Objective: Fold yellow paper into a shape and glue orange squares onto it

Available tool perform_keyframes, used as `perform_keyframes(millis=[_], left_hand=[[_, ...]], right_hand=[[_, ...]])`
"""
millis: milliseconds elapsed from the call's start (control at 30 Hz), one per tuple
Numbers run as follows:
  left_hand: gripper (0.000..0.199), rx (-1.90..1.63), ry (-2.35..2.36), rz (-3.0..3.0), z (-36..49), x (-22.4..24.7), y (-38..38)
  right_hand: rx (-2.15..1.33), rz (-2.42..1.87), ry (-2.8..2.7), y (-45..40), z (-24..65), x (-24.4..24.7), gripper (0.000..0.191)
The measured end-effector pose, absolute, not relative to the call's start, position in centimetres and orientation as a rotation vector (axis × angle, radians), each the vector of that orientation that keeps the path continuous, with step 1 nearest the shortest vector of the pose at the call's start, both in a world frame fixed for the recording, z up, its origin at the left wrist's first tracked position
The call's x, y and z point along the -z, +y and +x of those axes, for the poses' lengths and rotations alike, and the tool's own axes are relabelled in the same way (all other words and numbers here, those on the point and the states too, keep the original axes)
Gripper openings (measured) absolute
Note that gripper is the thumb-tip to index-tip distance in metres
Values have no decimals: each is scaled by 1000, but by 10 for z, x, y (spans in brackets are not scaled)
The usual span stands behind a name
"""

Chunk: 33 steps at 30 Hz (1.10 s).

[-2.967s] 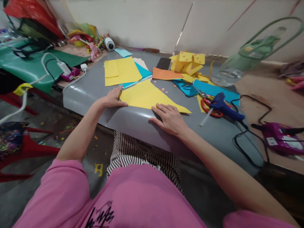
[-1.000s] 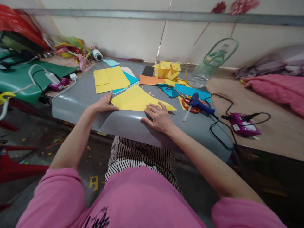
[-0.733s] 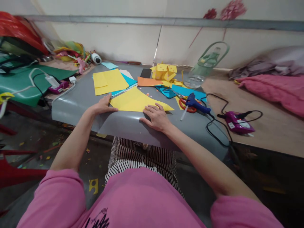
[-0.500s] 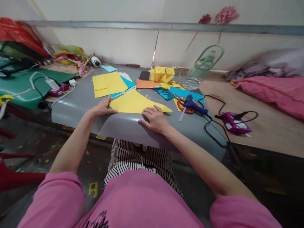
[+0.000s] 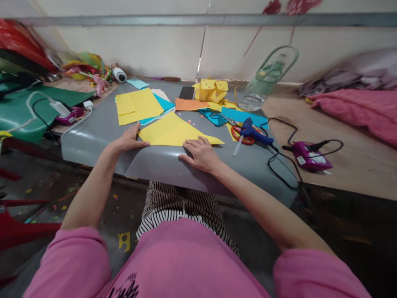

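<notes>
A folded yellow sheet (image 5: pixel 173 131), roughly triangular with its peak pointing away from me, lies on the grey table cover (image 5: pixel 96 142). At its left corner my left hand (image 5: pixel 128 138) rests with thumb and fingers apart. My right hand (image 5: pixel 200 154) lies on the sheet's near edge, right of its middle, fingers stretched and thumb spread. Behind my left hand are stacked yellow sheets (image 5: pixel 141 106) on blue paper. An orange strip (image 5: pixel 190 104) lies beyond the peak.
Red-handled scissors (image 5: pixel 238 138) and a blue glue gun (image 5: pixel 254 133) lie at right, its cable near a purple socket box (image 5: pixel 312 157). Behind them stand a yellow spotted paper object (image 5: pixel 212 90) and a green-handled bottle (image 5: pixel 260 85). A white camera (image 5: pixel 119 75) sits back left.
The view has shifted slightly, so the table contents appear a little higher. Both hands keep nearly the same places on the yellow sheet.
</notes>
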State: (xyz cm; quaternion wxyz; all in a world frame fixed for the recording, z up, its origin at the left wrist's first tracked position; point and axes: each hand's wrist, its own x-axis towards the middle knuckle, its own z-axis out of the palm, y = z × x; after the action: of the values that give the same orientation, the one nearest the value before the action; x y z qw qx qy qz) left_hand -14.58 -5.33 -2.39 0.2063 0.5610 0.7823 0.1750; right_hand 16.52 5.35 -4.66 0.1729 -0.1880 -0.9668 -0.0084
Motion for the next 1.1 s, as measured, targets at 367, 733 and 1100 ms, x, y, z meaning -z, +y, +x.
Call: perform_keyframes(millis=[367,733,1100], left_hand=[[113,-390,2230,1540,-135,16,-57],[110,-349,2202,1563,-131,13,-56],[108,-303,2139,1601,-138,22,-52]], right_hand=[[-14,-545,-2758,53,165,47,55],[-9,-515,-2738,52,170,48,53],[-80,-448,-2634,55,176,51,47]])
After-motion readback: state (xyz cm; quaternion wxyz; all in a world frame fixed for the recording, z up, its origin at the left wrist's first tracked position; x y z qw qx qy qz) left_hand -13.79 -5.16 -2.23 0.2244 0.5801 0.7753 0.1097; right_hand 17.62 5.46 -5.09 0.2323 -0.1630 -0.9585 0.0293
